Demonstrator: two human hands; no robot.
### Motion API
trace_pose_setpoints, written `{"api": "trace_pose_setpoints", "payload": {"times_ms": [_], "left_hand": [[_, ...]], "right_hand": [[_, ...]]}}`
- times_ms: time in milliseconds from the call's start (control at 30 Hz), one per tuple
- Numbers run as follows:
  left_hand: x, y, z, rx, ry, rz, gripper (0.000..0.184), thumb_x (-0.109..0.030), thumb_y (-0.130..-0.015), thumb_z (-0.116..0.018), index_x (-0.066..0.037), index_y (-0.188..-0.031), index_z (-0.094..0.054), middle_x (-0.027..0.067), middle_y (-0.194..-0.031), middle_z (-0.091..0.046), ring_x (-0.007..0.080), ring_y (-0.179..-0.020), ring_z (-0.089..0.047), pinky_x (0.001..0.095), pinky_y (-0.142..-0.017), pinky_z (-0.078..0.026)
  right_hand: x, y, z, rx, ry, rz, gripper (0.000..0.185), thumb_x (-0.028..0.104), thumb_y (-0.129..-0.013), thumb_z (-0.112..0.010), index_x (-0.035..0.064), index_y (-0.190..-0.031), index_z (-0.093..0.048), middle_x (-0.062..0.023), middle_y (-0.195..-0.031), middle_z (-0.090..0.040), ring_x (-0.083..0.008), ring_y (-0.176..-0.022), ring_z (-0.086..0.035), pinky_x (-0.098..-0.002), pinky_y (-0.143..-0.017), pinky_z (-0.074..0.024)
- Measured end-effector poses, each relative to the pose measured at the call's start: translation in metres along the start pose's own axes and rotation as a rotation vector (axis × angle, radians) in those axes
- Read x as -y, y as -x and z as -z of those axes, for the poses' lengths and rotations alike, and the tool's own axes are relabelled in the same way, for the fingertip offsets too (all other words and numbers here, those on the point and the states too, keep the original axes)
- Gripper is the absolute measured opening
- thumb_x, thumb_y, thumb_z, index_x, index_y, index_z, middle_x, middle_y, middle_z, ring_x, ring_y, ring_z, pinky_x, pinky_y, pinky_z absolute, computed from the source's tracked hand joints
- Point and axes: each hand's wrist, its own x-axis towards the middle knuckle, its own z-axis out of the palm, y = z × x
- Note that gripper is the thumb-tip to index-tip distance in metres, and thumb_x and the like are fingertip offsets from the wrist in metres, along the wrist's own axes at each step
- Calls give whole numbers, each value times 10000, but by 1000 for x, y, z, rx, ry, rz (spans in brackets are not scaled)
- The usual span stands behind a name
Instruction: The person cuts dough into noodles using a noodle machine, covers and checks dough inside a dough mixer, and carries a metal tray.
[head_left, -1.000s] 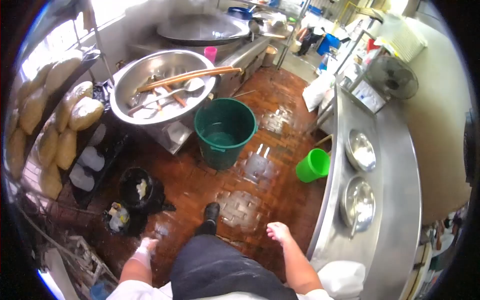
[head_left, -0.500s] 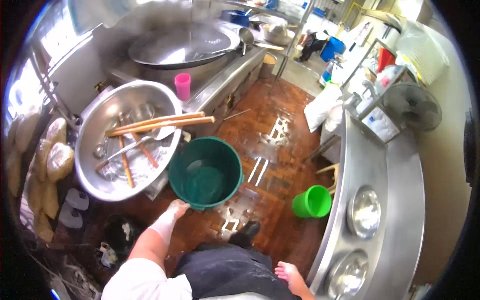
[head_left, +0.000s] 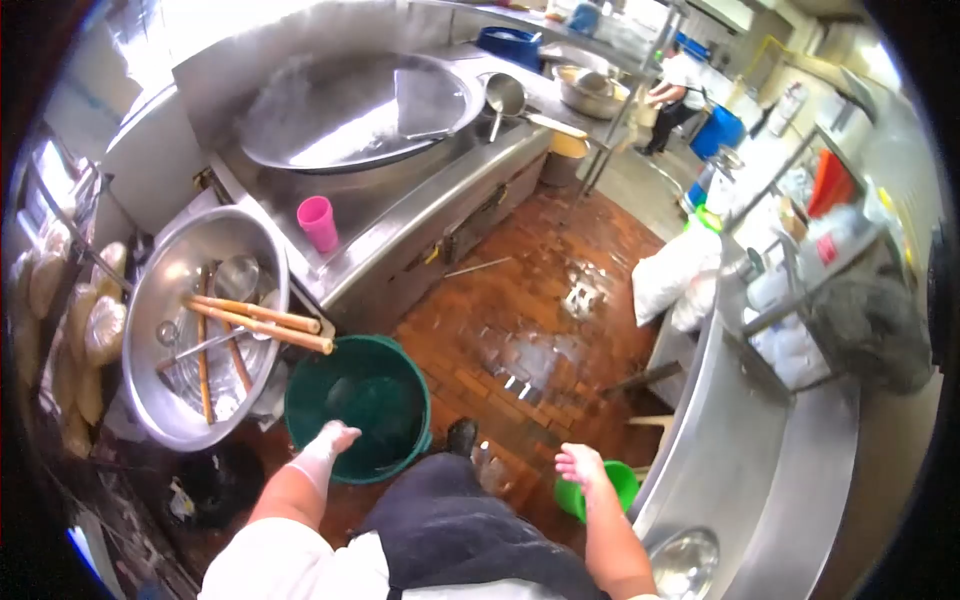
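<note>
My left hand (head_left: 333, 440) is over the near side of a dark green bucket (head_left: 405, 452) on the floor; its fingers look loosely spread and hold nothing. My right hand (head_left: 580, 466), fingers apart and empty, is above a bright green bucket (head_left: 625, 483). Left of the dark green bucket stands a large metal basin (head_left: 142, 375) with wooden-handled tools (head_left: 265, 328) and ladles in it. A pink cup (head_left: 318, 224) stands on the stove edge, beside a huge steaming wok (head_left: 330, 120).
A steel counter (head_left: 740, 440) curves along the right, with a metal bowl (head_left: 685, 565) on it. White sacks (head_left: 672, 275) and a fan (head_left: 865, 330) are beyond it. A person (head_left: 675, 95) stands at the far end. Wet patches mark the brick floor (head_left: 470, 330).
The view has moved forward, bringing the wok and dark green bucket nearer. My left hand has gone from low left to over that bucket. The far person shows more fully.
</note>
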Motion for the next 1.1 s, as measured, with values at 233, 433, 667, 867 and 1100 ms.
{"api": "trace_pose_setpoints", "payload": {"times_ms": [233,433,667,867,1100], "left_hand": [[-24,-82,-44,236,24,214,310,-317,-901,-507,-136,-1126,-620,91,-1021,-658,270,-930,-641,385,-786,-514],[-126,-53,26,123,536,423,455,-377,-806,-655,-19,-1081,-598,122,-858,-600,241,-722,-569,372,-610,-480],[-143,-43,27,-185,948,468,321,-337,-813,-628,-52,-952,-576,58,-794,-540,180,-614,-500,312,-470,-394],[-119,33,-39,-291,1110,933,265,-311,-805,-637,-68,-840,-536,70,-575,-463,199,-422,-437,360,-369,-346],[-193,86,-60,-452,1055,1168,223,-242,-781,-631,-38,-712,-576,88,-523,-481,217,-433,-489,386,-379,-384]], "right_hand": [[99,-83,15,19,284,-79,274,285,-855,-626,85,-1042,-609,-83,-885,-679,-154,-679,-636,-274,-539,-501],[218,-174,1,19,194,7,196,271,-868,-607,99,-963,-602,-37,-777,-635,-120,-566,-575,-259,-455,-452],[456,-266,-110,166,245,480,171,234,-839,-642,64,-858,-650,-5,-699,-606,-80,-538,-535,-234,-445,-408],[639,-372,-212,176,108,625,259,192,-821,-677,32,-1020,-636,-36,-759,-632,-105,-529,-572,-238,-410,-424],[763,-486,-293,56,193,496,500,147,-827,-666,-29,-1248,-462,-132,-747,-595,-162,-472,-533,-271,-372,-436]]}}
